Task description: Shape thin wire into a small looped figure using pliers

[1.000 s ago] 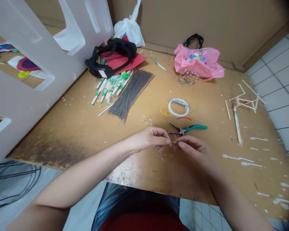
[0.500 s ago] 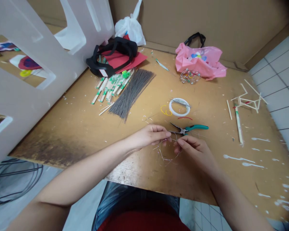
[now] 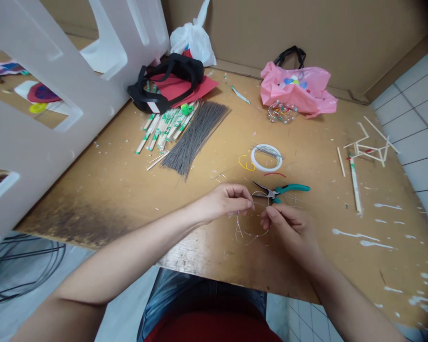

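Note:
Thin wire bent into loops, with small pinkish beads (image 3: 254,236), hangs between my two hands above the table. My left hand (image 3: 231,202) pinches the wire at its left side, thumb against fingers. On the other side, my right hand (image 3: 285,221) grips it between thumb and forefinger; the curled fingers hide the exact hold. Just beyond my hands lie pliers (image 3: 292,188) with teal handles, their jaws partly behind the wire loop. A white ring-shaped coil (image 3: 254,166) rests farther back, beside a curled yellow wire (image 3: 243,164) and a short red piece (image 3: 275,174).
A bundle of grey wires (image 3: 198,137) and wrapped chopsticks (image 3: 164,128) lie left of centre, near a black headset (image 3: 164,97). A pink plastic bag (image 3: 317,92) stands at the back. Right lies a stick frame (image 3: 372,151). A white plastic panel (image 3: 103,95) borders the left.
The wire loop between my hands has opened a little wider. My right hand has shifted slightly right and down, while my left hand stays nearly in place.

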A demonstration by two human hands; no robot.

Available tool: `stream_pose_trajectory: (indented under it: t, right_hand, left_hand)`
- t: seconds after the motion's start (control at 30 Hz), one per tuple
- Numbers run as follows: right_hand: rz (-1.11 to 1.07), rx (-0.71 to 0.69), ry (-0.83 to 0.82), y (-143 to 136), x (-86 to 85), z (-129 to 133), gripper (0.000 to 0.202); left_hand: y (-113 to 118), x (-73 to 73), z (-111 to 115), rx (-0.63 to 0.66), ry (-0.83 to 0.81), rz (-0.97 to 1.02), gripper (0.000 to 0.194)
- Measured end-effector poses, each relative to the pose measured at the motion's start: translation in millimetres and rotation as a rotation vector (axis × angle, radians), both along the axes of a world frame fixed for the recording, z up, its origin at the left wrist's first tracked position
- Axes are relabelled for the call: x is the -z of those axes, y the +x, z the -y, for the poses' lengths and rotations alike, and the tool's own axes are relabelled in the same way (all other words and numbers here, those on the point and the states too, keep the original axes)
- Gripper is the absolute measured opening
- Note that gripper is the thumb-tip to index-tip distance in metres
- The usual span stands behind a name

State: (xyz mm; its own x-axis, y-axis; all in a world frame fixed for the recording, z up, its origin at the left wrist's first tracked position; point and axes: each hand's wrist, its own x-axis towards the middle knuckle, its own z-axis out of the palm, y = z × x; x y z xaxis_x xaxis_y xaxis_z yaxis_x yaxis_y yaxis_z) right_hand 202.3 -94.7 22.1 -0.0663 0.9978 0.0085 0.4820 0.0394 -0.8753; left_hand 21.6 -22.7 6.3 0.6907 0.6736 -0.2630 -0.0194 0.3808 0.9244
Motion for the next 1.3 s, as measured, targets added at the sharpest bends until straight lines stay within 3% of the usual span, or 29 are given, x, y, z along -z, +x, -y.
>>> stream_pose_trajectory:
  t: [0.2,0.8,1.07,1.3]
  right_hand:
    - [0.003,0.006,0.053,-1.4,0.6,1.2,0.034]
    - [-0.084,0.024,-0.08,6.5,1.4,-4.8,0.032]
    - [-0.34,0.073,-0.222,15.0,17.0,-9.5,0.044]
    - [-0.242,0.082,-0.17,11.0,8.7,-8.3,0.023]
  left_hand:
    - [-0.7,-1.2,0.5,-0.026,0.008,0.001,0.011]
    - [-5.4,-2.1,-3.1,0.045,-0.108,0.033,0.011]
    - [-6.9,0.1,-6.2,0.027,-0.073,0.034,0.013]
    - [-6.9,2.0,-7.6,0.027,-0.041,0.024,0.013]
